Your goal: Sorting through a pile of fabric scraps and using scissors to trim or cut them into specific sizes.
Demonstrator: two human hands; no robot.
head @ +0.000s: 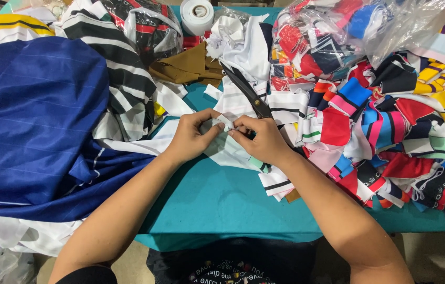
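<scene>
Teal cloth covers the worktable point(217, 205) I am looking down on, and most of it is buried under fabric. At the middle, my left hand point(191, 138) and right hand point(264, 141) meet over a small white scrap of fabric point(224, 122), each hand pinching one side of it between thumb and fingertips, so both grips are closed on the same piece; it sits just above a larger white panel with a striped edge point(228, 152) lying flat on the table. I judge the step in hand to be fine finger work on that scrap, folding or separating it, though the piece is so small and so covered by my fingers that I cannot tell which. Whatever move follows calls for keeping both pinches steady, since the scrap is light and limp. Just beyond my right knuckles lie large dark-handled tailor's shears point(246, 89), blades pointing away toward the upper left, close enough that my right hand nearly touches them. To the left, a big folded heap of deep blue pinstriped cloth point(33, 121) hangs over the table edge, with black-and-white striped fabric point(120, 68) beside it. To the right spreads a heap of small multicoloured knit trim pieces point(390, 131), red, blue, yellow and black, with a clear plastic bag of more pieces point(338, 31) behind. A white roll of tape point(197, 14) and a brown cloth point(188, 66) sit at the far edge. The crowding leaves little bare table around my hands.
</scene>
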